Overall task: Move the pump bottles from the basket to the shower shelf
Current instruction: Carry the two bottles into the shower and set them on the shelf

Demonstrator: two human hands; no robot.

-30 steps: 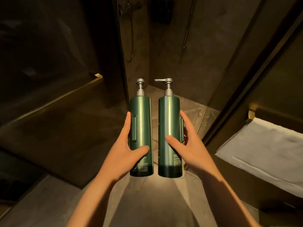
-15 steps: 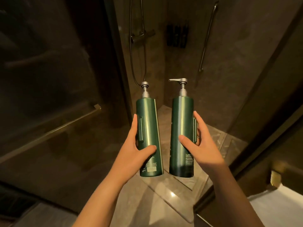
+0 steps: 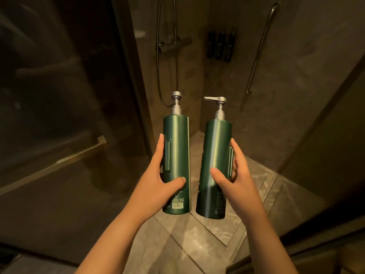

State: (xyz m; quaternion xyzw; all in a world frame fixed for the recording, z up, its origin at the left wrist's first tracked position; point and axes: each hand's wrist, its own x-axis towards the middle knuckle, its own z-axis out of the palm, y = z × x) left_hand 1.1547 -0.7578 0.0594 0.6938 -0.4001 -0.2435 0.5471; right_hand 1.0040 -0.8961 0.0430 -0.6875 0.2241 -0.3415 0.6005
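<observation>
The left grip (image 3: pixel 156 184) closes around the left pump bottle (image 3: pixel 177 151) at its lower half, thumb across the front. The right grip (image 3: pixel 236 180) clasps the right pump bottle (image 3: pixel 216 147) likewise. Both stand upright, near but apart, above the shower floor (image 3: pixel 197 246).

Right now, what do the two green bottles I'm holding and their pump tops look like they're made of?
Left-hand bottle and right-hand bottle: dark green with a satin metallic sheen, long soft highlights down the sides; coated plastic or aluminium, unclear. Left pump and right pump: matte silver-grey, metal or metal-look plastic.
</observation>
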